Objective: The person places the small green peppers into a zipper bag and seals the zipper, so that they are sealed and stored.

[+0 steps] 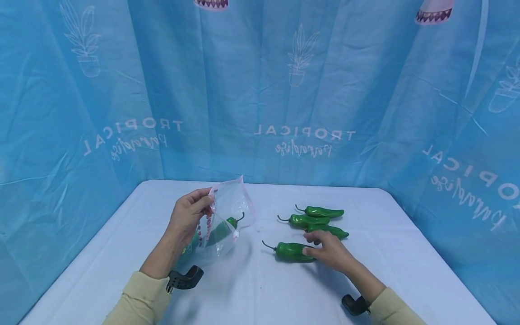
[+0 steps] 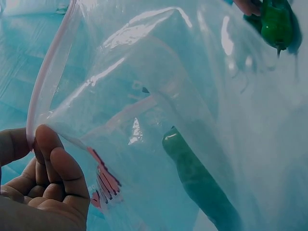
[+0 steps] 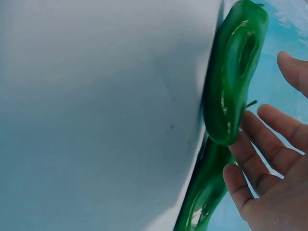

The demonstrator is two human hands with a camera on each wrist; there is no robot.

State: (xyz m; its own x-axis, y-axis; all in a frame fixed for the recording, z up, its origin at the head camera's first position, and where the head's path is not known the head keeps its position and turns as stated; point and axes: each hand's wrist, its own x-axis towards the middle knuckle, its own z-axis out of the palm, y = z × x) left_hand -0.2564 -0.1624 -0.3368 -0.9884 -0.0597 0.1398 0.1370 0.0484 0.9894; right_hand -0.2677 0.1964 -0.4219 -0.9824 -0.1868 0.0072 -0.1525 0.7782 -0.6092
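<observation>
My left hand [image 1: 190, 211] pinches the pink-edged rim of a clear zip bag [image 1: 237, 198] and holds it up. A green chili pepper [image 1: 219, 232] shows through the plastic in the head and left wrist views, its stem toward the upper right. More green shows low beside the left wrist, partly hidden. At the right, a large green chili pepper [image 1: 290, 251] lies on the table, stem to the left. My right hand [image 3: 274, 168] is at its blunt end, fingers spread and thumb apart in the right wrist view; whether it touches the pepper I cannot tell.
Three more green chili peppers [image 1: 304, 220] lie close together just beyond the right hand. All rest on a white-covered table [image 1: 260, 298]. A blue printed curtain [image 1: 260, 90] hangs behind and along both sides. Each wrist wears a black camera band [image 1: 184, 277].
</observation>
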